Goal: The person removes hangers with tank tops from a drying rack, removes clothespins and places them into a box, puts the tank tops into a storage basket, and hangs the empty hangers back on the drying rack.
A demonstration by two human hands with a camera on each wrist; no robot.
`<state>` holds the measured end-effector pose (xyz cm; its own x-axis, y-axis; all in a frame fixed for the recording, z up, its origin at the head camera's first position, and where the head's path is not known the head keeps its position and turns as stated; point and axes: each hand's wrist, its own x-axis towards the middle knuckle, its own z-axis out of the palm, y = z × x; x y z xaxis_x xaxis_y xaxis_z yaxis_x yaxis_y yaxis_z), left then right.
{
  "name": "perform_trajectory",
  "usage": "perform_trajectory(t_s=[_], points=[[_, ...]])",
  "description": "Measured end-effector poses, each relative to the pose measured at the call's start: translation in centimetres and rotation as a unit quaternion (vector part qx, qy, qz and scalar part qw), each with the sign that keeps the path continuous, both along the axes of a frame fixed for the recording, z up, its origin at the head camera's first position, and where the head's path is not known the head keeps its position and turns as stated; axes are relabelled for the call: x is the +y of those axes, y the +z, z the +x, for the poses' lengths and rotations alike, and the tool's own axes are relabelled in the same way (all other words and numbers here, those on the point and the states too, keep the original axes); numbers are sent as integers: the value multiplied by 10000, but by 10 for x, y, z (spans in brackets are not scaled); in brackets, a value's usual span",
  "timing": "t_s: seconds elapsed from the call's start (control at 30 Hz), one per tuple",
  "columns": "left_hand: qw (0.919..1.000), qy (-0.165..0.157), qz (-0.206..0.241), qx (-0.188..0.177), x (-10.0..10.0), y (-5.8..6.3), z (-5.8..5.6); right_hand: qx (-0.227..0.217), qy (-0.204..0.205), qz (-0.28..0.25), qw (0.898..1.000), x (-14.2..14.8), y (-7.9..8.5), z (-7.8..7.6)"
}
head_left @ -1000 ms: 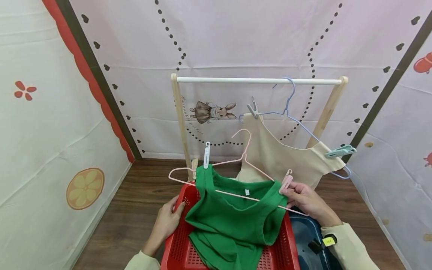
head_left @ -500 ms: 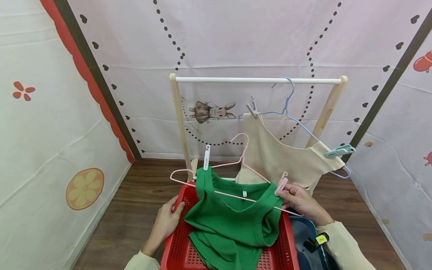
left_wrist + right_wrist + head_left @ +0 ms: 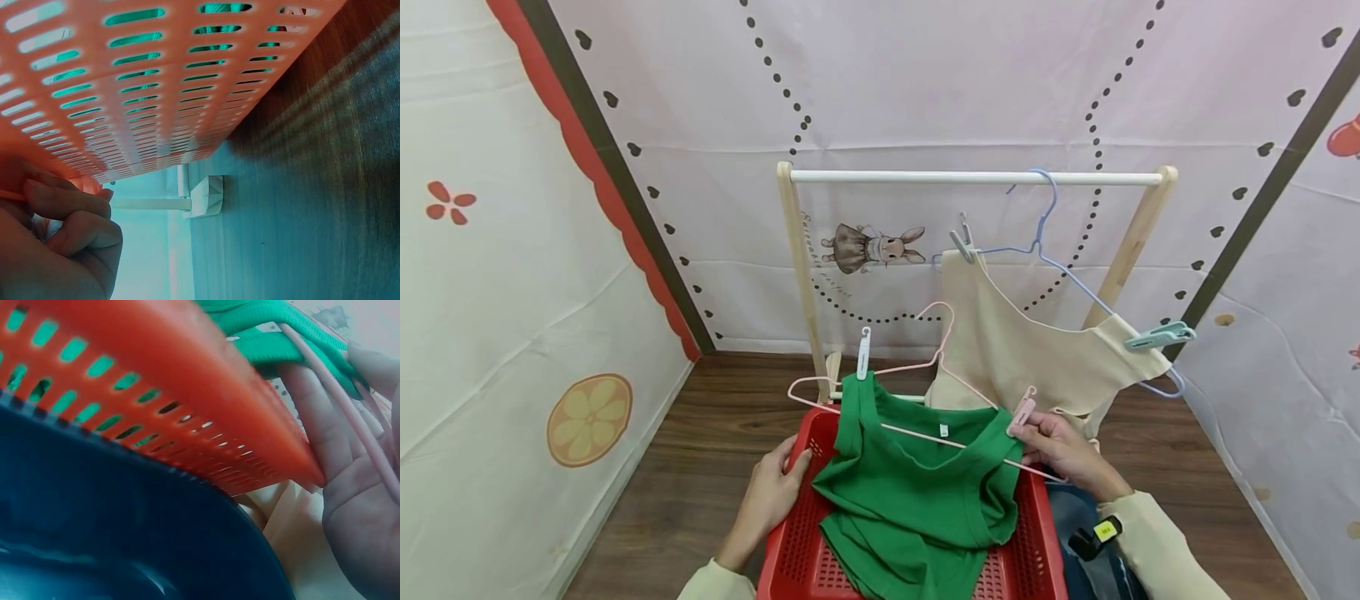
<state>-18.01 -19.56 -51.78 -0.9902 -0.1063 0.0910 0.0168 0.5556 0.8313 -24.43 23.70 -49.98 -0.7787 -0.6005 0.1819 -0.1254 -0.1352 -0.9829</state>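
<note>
A green sleeveless top [image 3: 917,492] lies partly over a red perforated basket [image 3: 1047,533], with a pink hanger [image 3: 925,437] threaded through its shoulders. A white clothespin [image 3: 863,354] clips its left shoulder; a pink clothespin [image 3: 1022,411] is on the right one. My right hand [image 3: 1067,450] pinches that right shoulder beside the pink clothespin, its fingers under the green fabric in the right wrist view. My left hand [image 3: 771,487] grips the basket's left rim, thumb on top; the left wrist view shows its curled fingers [image 3: 87,228] at the rim.
Behind the basket stands a wooden rack with a white rail [image 3: 910,177]. A blue hanger [image 3: 1043,225] on it bears a beige top [image 3: 1037,350], clipped by a grey clothespin [image 3: 962,242] and a teal clothespin [image 3: 1161,336]. A dark blue basin [image 3: 1075,504] sits right of the basket.
My right hand has shifted a little left and down, bringing the green top's right shoulder along. The pink hanger's hook has sunk slightly. My left hand stays on the basket rim.
</note>
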Motion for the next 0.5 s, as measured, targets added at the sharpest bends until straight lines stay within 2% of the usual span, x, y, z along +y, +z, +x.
perform_trajectory(t_s=[0.17, 0.37, 0.5], points=[[9999, -42, 113, -11, 0, 1, 0, 501, -256, 893, 9944, 0, 1, -1], [9997, -28, 174, -193, 0, -2, -2, 524, -59, 1004, 9935, 2, -1, -2], [9997, -58, 140, -192, 0, -2, -3, 683, -200, 1201, 9902, 3, -2, -3]])
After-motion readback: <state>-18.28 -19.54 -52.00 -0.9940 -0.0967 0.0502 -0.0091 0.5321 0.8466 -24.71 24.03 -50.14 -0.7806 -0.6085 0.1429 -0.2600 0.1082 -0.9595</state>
